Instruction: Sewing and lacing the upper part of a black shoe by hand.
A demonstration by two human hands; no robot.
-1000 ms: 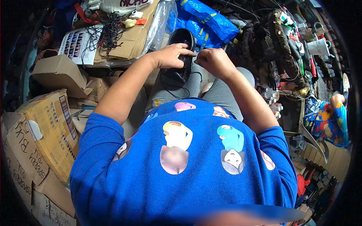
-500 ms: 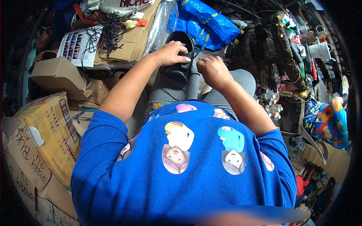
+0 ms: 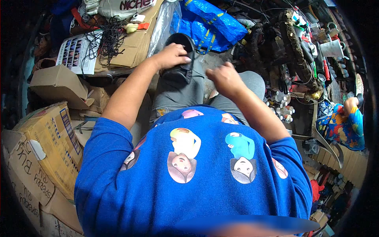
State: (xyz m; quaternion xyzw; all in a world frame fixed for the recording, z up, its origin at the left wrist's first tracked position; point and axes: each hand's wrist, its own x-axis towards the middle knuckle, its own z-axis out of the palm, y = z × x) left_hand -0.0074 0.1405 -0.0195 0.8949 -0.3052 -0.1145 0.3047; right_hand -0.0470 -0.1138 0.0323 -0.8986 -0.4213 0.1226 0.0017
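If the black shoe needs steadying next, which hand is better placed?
Left, I'd judge: the left hand is on the shoe, while the right hand is apart from it, off to its right. Whether the right hand pinches anything is too small to tell.

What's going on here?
A seated person in a blue printed shirt grips a black shoe with the left hand, over their grey-trousered left leg. The right hand is raised beside it, partly curled and apart from the shoe; whether it pinches anything thin isn't clear. A shiny blue bag lies beyond.
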